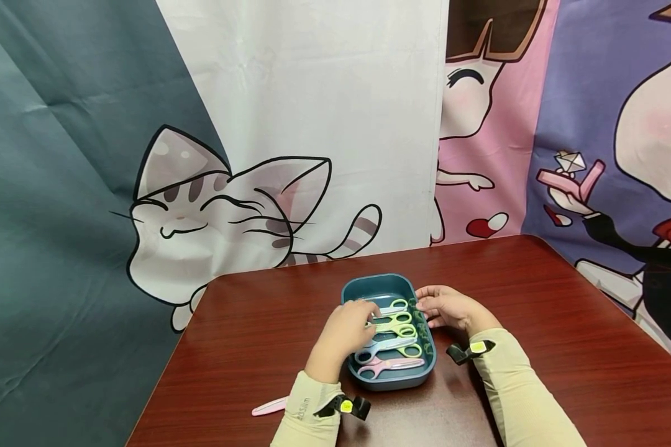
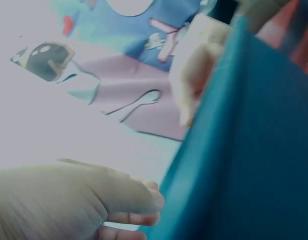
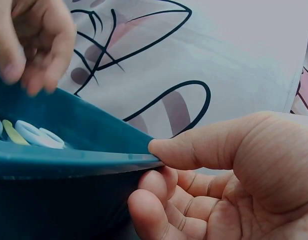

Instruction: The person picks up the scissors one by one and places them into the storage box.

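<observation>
A dark teal plastic box (image 1: 394,383) stands on the table with several children's scissors lying in it. Pink scissors (image 1: 390,364) lie nearest the front, then light blue scissors (image 1: 392,344), with yellow-green scissors (image 1: 396,328) behind. My right hand (image 1: 453,308) pinches the box's right rim, thumb (image 3: 194,145) on top and fingers curled beneath. Over the left side of the box hangs my left hand (image 1: 343,332), fingers loosely bent, covering part of the scissors. Nothing shows between its fingers (image 3: 36,85).
On the reddish-brown table (image 1: 246,335), a slender pink piece (image 1: 269,406) pokes out from under the left sleeve (image 1: 310,410). Behind the table hangs a cartoon-printed cloth (image 1: 335,112).
</observation>
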A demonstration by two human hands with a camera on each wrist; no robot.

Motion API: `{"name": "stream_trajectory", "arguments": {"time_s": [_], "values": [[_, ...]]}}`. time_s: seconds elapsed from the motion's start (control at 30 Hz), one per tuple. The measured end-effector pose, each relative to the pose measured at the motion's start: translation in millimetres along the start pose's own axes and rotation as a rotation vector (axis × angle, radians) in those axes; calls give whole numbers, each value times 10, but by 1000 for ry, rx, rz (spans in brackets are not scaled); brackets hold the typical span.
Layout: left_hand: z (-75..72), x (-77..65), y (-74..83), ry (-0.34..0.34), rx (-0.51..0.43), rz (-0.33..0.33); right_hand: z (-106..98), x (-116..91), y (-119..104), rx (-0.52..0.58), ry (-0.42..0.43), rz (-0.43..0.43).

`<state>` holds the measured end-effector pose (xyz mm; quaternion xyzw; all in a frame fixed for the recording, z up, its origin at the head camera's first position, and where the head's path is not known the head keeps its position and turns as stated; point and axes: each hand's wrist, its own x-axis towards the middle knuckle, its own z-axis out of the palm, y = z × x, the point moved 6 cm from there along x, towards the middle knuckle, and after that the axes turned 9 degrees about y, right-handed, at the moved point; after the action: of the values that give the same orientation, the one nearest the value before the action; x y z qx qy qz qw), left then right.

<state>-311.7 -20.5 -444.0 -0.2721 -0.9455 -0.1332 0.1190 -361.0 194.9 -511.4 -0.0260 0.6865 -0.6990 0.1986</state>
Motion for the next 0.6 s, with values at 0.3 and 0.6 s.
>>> {"name": "stream_trajectory", "arguments": {"time_s": [0.3,0.6], "values": [[-427,-216,-469,85,-166,-137,16,-17,-4,-2,8,7],[-404,-527,-919,-34,-193,-194,24,-22,-8,4,-4,4]]}}
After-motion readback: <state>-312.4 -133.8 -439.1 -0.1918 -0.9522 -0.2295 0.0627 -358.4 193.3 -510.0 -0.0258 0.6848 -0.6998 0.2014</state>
